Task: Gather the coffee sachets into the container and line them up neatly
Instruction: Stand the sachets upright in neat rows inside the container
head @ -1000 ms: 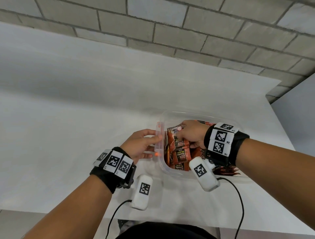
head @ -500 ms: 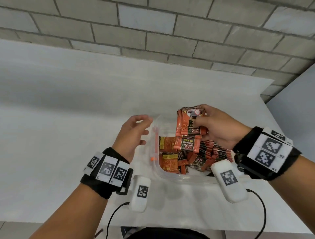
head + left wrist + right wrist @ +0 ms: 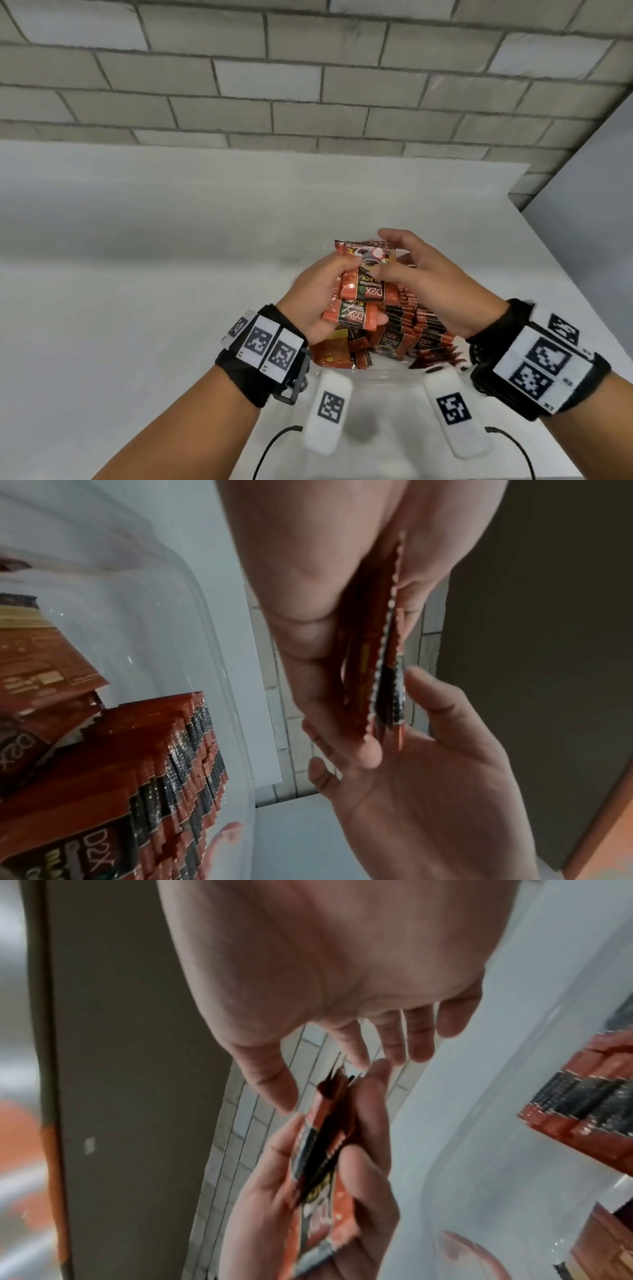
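A small bundle of coffee sachets (image 3: 363, 291) is held above the clear plastic container (image 3: 387, 375), at the centre of the head view. The left hand (image 3: 318, 298) grips the bundle, thumb on one face and fingers (image 3: 346, 739) curled round the other. The right hand (image 3: 424, 287) is beside it with its fingers (image 3: 394, 1039) spread and fairly straight — only the thumb appears to touch the top sachet's face, so this hand is guiding, not gripping.

The step in hand looks like squaring the bundle before it goes into the row. In the left wrist view the serrated ends of the sachets are staggered, not flush. To do it well, the left grip should probably loosen a little so the packets can slide, while the right palm taps the upper ends level; too tight a pinch would lock the stagger in.

Inside the container, a packed row of sachets (image 3: 424, 329) stands on edge at the right of centre, and loose sachets (image 3: 335, 356) lie flat at lower left. The squared bundle likely belongs on edge against that row, labels facing the same way — and the flat ones on the counter (image 3: 137, 308) side of the box remain to be lined up.
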Demonstrator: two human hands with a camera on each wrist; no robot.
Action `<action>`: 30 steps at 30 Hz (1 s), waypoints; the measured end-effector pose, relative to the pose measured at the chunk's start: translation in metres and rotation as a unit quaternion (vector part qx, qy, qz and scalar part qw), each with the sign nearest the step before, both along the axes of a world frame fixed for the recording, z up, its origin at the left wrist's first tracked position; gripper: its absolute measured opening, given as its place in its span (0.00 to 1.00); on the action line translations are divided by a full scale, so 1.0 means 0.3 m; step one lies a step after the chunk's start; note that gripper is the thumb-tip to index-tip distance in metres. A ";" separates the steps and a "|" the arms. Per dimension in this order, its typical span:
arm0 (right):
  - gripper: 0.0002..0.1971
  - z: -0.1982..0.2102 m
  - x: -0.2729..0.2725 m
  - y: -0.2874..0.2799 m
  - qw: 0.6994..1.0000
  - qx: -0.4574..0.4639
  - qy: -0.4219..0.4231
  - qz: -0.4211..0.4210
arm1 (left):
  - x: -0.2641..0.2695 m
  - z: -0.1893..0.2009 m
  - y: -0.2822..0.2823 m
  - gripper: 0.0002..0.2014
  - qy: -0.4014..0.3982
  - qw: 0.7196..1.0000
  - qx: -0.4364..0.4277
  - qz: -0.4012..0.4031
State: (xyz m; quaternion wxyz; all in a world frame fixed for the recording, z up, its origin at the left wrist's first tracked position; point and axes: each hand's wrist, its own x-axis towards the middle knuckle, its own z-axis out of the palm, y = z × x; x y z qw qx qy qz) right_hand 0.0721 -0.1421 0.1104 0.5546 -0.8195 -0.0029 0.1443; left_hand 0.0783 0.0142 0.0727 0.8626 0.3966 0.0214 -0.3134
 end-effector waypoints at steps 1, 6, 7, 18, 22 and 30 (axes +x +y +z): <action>0.34 -0.001 -0.003 -0.013 1.000 0.021 0.009 0.001 | 0.000 0.001 -0.006 0.22 -0.002 1.000 0.000 0.010; 0.31 -0.028 -0.032 -0.047 0.999 0.053 -0.005 0.009 | -0.008 -0.017 -0.021 0.21 -0.039 0.998 -0.005 0.040; 0.26 -0.033 -0.035 -0.055 0.998 0.062 -0.002 0.000 | -0.009 -0.022 -0.021 0.20 -0.036 0.999 -0.009 0.039; 0.12 -0.081 -0.042 -0.122 0.989 0.103 0.006 -0.105 | -0.024 -0.061 -0.043 0.24 -0.084 0.995 0.050 0.031; 0.12 -0.075 -0.040 -0.147 0.983 0.120 0.007 -0.137 | -0.021 -0.064 -0.036 0.14 -0.020 1.000 0.007 0.016; 0.11 -0.079 -0.054 -0.131 0.986 0.120 0.054 -0.104 | -0.024 -0.057 -0.064 0.10 -0.118 0.985 0.120 0.026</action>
